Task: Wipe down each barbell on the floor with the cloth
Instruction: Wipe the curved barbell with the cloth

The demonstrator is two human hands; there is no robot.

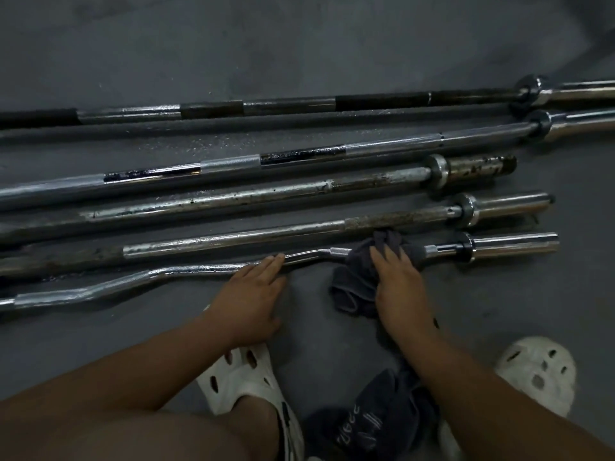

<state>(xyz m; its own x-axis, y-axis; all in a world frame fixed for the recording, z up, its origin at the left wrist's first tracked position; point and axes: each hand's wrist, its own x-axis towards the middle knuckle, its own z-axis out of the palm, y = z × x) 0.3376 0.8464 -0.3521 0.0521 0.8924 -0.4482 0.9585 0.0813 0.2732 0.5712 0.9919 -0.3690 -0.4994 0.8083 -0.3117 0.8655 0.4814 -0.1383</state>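
- Head view: the curl bar [199, 270] is the barbell we're on, the one lying closest to us, so we'll place everything off it.
- The cloth [356, 277] sits bunched over the curl bar's right-hand bend, just short of its sleeve [512, 242], with a fold trailing down on our side.
- Our right hand [399, 287] lies on that cloth, fingers together and fairly straight, pressing it onto the bar. The thumb's hidden, so we can't tell if it hooks under.
- Our left hand [249, 294] is flat, fingers together, tips touching the curl bar's middle to steady it.
- Our take: wrap the cloth right round the shaft, follow the bends slowly, roll the bar to reach its underside, and don't skip that sleeve.
- Count: five barbells, meaning the curl bar plus four straight barbells [299, 189] lying beyond it; two white clogs [239, 377] on our side of it; two hands; one cloth in use.
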